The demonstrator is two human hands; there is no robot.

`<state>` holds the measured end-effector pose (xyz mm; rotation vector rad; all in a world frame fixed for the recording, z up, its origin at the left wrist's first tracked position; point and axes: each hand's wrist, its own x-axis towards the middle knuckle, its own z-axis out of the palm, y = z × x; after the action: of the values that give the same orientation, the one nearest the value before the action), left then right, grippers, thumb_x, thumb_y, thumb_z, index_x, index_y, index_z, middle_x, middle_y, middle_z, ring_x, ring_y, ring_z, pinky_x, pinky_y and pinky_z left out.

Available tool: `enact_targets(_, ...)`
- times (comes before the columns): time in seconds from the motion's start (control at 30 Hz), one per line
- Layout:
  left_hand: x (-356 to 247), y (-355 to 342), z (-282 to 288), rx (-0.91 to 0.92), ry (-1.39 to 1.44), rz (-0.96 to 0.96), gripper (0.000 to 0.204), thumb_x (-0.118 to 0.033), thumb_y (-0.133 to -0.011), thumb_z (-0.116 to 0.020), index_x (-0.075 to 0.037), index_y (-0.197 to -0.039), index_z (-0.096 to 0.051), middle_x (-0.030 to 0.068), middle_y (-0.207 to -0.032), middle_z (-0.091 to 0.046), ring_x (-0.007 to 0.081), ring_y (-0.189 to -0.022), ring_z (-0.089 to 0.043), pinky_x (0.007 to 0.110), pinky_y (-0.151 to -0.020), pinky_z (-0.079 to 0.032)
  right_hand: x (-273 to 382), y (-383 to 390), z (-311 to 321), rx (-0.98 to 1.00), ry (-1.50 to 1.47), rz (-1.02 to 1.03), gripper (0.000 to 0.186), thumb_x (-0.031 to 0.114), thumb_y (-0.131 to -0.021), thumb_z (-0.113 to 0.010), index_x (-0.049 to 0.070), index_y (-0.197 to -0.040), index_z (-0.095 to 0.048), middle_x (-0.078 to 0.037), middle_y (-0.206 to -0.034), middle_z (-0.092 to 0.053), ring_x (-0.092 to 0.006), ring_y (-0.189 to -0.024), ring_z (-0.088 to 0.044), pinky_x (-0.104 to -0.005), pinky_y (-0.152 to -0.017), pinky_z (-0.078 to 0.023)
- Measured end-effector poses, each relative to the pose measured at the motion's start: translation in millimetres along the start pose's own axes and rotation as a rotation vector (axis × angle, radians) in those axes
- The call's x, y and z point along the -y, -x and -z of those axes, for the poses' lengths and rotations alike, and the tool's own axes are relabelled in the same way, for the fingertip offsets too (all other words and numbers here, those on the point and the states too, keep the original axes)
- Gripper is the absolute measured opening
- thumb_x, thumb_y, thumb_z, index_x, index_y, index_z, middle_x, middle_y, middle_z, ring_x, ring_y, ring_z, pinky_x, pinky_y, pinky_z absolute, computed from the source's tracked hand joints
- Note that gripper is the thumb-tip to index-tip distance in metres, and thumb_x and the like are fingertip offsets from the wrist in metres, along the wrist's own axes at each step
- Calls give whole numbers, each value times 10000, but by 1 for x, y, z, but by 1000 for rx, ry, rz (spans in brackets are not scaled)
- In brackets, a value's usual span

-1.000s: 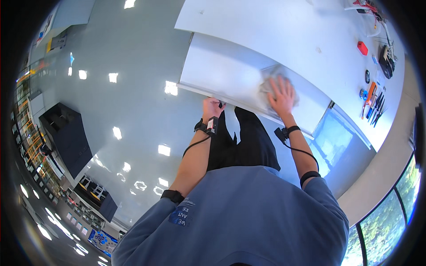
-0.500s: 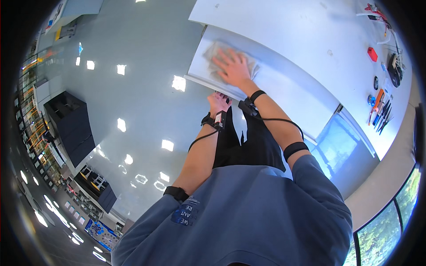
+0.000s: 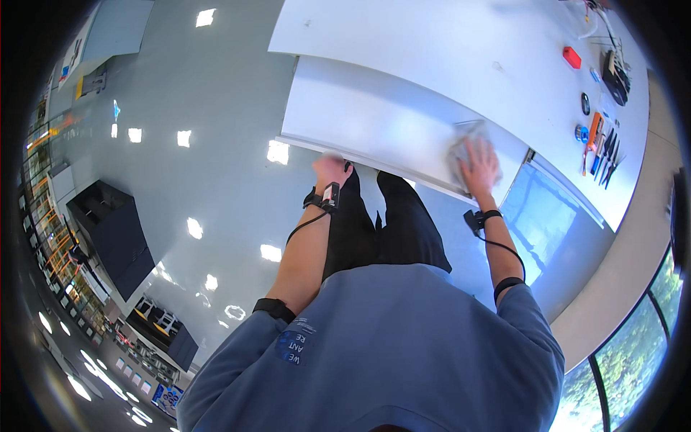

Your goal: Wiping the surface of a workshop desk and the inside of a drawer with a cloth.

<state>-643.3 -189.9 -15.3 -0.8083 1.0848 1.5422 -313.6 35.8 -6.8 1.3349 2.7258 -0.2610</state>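
On the shirt (image 3: pixel 403 338), a dark blue patch (image 3: pixel 291 348) bears pale capital letters (image 3: pixel 297 348), upside down; finer print (image 3: pixel 304 326) beside it is illegible.

Shallow white drawer (image 3: pixel 360 108): free stretch from its left end to the crumpled grey cloth (image 3: pixel 456 160).
Cloth end: right hand (image 3: pixel 481 167) spread on it — passage blocked there.
Drawer front: blurred left hand (image 3: pixel 331 171) beside the edge; black-trousered legs (image 3: pixel 410 223) nearby.
Flat white tabletop (image 3: pixel 432 54): open middle — small red block (image 3: pixel 571 57) and slim dark tools (image 3: pixel 607 151) obstruct its right side.
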Motion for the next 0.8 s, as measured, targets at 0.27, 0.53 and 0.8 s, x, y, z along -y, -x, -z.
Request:
enact_targets(0.27,9,-2,-10,51,108,-29,468,-147,-657,-410,-76,-1112,-494,104,-1168,-500,265,-1158,-430,534,-1054,-240,15,-57,-6,-258,15,-651,594,551,-873,-462,268,-1394,-425,-79,-1503,-293,-367,-1373,-224,-558,-1078,-147)
enact_targets(0.53,32,22,-36,-25,165,30,597,-136,-635,-419,-56,-1226,-451,124,-1326,-421,306,-1304,-316,624,-1089,-136,155,-70,2,-116,-148,336,583,487,-805,-592,338,-1349,-444,4,-1471,-337,-293,-1348,-291,-568,-1055,-235)
enact_targets(0.8,72,44,-42,15,112,167,752,-169,-622,-442,-125,-1367,-347,116,-1465,-283,297,-1412,-170,646,-1082,-37,110,-32,16,-104,-108,730,634,381,-745,-683,369,-1334,-450,65,-1485,-314,-221,-1351,-302,-465,-1092,-264)
